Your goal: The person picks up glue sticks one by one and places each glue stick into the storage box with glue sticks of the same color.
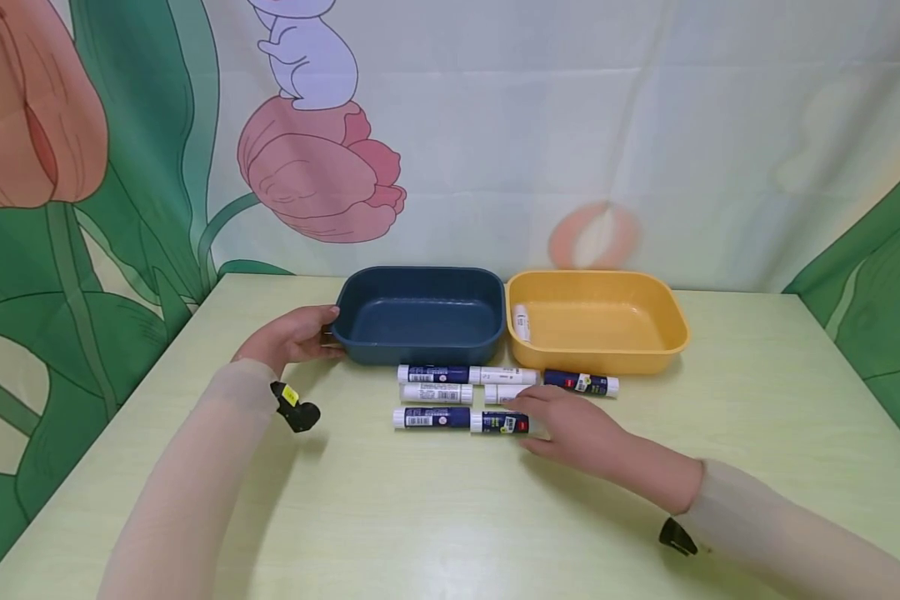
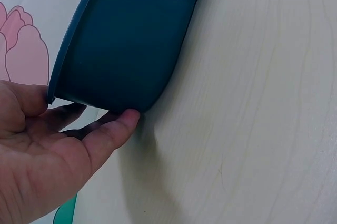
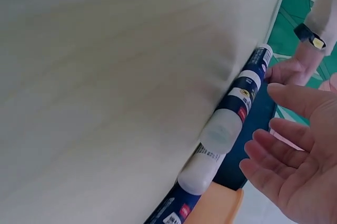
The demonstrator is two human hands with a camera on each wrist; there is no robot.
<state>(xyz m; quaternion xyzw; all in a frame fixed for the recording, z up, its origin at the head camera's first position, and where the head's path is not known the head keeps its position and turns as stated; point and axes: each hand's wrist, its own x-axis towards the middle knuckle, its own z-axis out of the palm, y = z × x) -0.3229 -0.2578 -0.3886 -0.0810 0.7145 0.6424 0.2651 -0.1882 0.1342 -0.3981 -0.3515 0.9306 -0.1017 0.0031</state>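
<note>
Several glue sticks, some navy and some white, lie in rows before two trays. My right hand (image 1: 573, 427) is over the right end of these rows, fingers spread and loosely bent. In the right wrist view the fingers (image 3: 281, 155) hold nothing, beside a navy glue stick (image 3: 239, 97) with a clear end. A white glue stick (image 1: 502, 394) is partly covered by the right hand in the head view. My left hand (image 1: 294, 335) rests against the left end of the blue tray (image 1: 420, 353), its fingertips (image 2: 129, 118) touching the tray's outer wall.
The yellow tray (image 1: 600, 363) stands right beside the blue one and contains one white glue stick (image 1: 521, 322). A navy glue stick (image 1: 579, 383) lies in front of it. Behind the light wooden table (image 1: 390, 517) hangs a printed curtain (image 1: 495, 150).
</note>
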